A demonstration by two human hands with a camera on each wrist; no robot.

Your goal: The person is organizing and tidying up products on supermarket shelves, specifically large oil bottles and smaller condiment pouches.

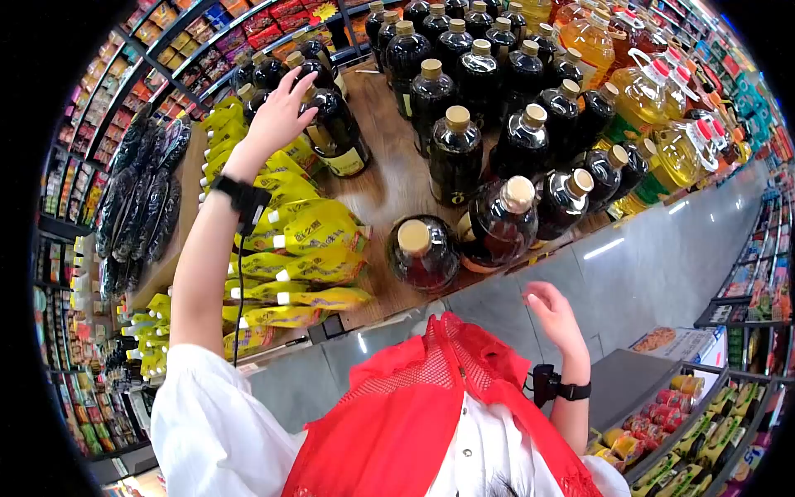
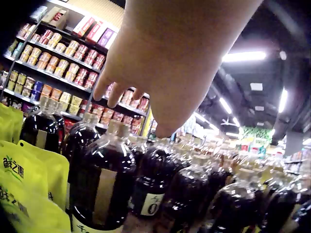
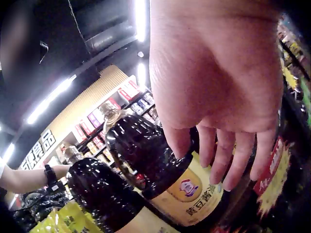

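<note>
My left hand reaches over the back left of the wooden table, fingers extended and nothing held. Just beside and below it stands a dark soy sauce bottle with a pale label, among several similar bottles. In the left wrist view the fingers hang above a row of these dark bottles. My right hand hovers in the aisle off the table's front edge, fingers loosely bent and holding nothing. Nearest to it in the right wrist view is a large dark bottle with a yellow label.
Yellow spouted pouches lie in rows along the table's left side. Dark wrapped packs lie farther left. Many gold-capped dark bottles and yellow oil jugs crowd the right. A low display case stands at the lower right.
</note>
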